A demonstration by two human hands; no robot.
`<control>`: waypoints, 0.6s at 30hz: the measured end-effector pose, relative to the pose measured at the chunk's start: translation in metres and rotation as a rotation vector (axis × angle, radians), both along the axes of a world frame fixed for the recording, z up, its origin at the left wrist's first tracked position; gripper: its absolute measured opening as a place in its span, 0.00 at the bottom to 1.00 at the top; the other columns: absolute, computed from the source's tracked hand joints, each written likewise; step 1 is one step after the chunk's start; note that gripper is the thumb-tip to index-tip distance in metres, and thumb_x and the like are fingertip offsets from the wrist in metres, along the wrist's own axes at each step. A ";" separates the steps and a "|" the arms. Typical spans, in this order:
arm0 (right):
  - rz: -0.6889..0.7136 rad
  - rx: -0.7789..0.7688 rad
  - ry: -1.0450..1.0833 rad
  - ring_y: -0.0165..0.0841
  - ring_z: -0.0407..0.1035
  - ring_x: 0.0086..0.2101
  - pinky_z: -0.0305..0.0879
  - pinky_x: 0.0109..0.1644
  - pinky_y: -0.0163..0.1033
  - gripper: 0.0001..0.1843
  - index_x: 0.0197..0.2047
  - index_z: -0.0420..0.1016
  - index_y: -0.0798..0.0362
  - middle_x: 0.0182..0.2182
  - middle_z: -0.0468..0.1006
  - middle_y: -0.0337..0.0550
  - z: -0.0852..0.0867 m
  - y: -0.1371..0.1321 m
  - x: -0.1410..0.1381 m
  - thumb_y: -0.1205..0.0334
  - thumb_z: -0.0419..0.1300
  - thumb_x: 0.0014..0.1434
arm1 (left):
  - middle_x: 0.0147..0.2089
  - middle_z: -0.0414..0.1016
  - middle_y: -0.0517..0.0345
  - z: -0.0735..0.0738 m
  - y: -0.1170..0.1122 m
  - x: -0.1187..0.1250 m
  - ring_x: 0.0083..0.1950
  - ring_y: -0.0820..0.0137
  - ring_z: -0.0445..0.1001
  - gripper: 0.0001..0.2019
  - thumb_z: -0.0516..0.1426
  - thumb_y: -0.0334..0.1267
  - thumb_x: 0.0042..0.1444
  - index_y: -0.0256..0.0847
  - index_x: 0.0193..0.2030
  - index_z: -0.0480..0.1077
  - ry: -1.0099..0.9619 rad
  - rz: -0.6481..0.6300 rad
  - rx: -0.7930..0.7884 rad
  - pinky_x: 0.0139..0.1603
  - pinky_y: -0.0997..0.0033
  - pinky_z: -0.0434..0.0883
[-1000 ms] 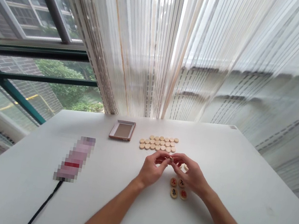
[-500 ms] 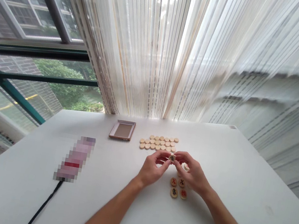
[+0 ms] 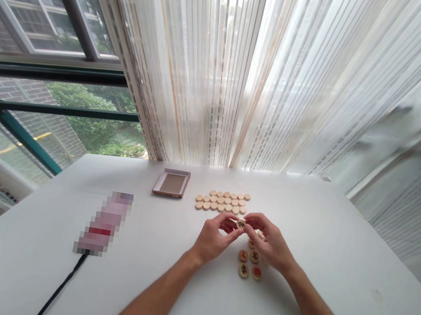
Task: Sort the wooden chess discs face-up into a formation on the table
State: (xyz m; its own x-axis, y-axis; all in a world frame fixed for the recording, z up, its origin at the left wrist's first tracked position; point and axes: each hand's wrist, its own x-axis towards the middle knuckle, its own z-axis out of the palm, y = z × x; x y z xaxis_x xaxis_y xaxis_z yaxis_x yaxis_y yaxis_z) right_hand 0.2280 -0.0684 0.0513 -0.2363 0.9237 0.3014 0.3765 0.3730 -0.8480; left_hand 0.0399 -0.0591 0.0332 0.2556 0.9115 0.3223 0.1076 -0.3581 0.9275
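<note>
Between the fingertips of my left hand [image 3: 217, 235] and my right hand [image 3: 266, 240] is a round wooden Chinese chess piece [image 3: 240, 224] with a black character facing me. Both hands pinch it just above the table. Below my right hand lie several face-up pieces, among them a red-marked piece [image 3: 243, 255], a black-marked piece [image 3: 243, 270] and another red one [image 3: 256, 272]. My right hand partly covers others there. Beyond my fingers, blank-topped chess pieces [image 3: 221, 201] lie in three close rows.
A shallow open box lid [image 3: 173, 183] lies at the back left of the white table [image 3: 165, 236]. Left of my arm is a blurred-out pinkish object [image 3: 104, 223] with a black cable [image 3: 61, 288] running to the front edge. A striped curtain [image 3: 209, 71] hangs behind the table.
The held piece has turned and dropped slightly, so its black character shows more fully. My right hand has shifted a little, uncovering more of a face-up piece below it.
</note>
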 end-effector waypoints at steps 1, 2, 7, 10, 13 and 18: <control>0.005 -0.005 0.015 0.38 0.76 0.39 0.74 0.46 0.43 0.12 0.48 0.71 0.49 0.40 0.80 0.45 0.000 0.000 0.000 0.53 0.58 0.65 | 0.38 0.82 0.54 -0.001 0.000 0.000 0.37 0.67 0.81 0.16 0.64 0.45 0.57 0.40 0.48 0.73 -0.005 0.003 -0.006 0.42 0.66 0.80; 0.011 -0.010 0.030 0.38 0.76 0.39 0.74 0.46 0.43 0.12 0.48 0.71 0.49 0.40 0.80 0.45 -0.001 0.000 -0.001 0.53 0.59 0.65 | 0.38 0.82 0.54 -0.001 0.000 0.000 0.37 0.66 0.81 0.16 0.64 0.45 0.57 0.40 0.48 0.73 -0.010 0.003 -0.011 0.42 0.66 0.80; 0.011 -0.031 0.065 0.37 0.76 0.39 0.73 0.45 0.42 0.11 0.44 0.71 0.50 0.37 0.80 0.44 -0.001 0.000 0.002 0.52 0.59 0.65 | 0.41 0.82 0.51 0.001 -0.003 0.001 0.41 0.64 0.82 0.16 0.63 0.44 0.59 0.39 0.49 0.72 -0.039 -0.057 -0.032 0.44 0.64 0.80; 0.006 -0.048 0.066 0.37 0.76 0.38 0.73 0.44 0.41 0.12 0.43 0.71 0.50 0.36 0.80 0.43 0.000 0.000 0.005 0.51 0.58 0.65 | 0.41 0.82 0.50 0.001 -0.005 0.003 0.40 0.64 0.83 0.14 0.61 0.43 0.60 0.39 0.50 0.71 -0.053 -0.104 -0.051 0.43 0.65 0.80; 0.009 -0.057 0.051 0.36 0.76 0.37 0.72 0.43 0.40 0.13 0.42 0.73 0.50 0.34 0.80 0.43 0.001 -0.001 0.007 0.49 0.57 0.65 | 0.42 0.81 0.51 0.000 -0.005 0.005 0.38 0.66 0.82 0.14 0.61 0.42 0.60 0.39 0.50 0.71 -0.031 -0.084 -0.026 0.42 0.66 0.80; -0.004 -0.054 0.021 0.35 0.76 0.35 0.72 0.41 0.38 0.15 0.41 0.74 0.50 0.33 0.81 0.42 0.002 0.000 0.007 0.47 0.57 0.65 | 0.38 0.81 0.54 -0.001 -0.005 0.005 0.37 0.67 0.81 0.16 0.62 0.42 0.60 0.40 0.53 0.71 0.035 -0.064 0.021 0.41 0.68 0.79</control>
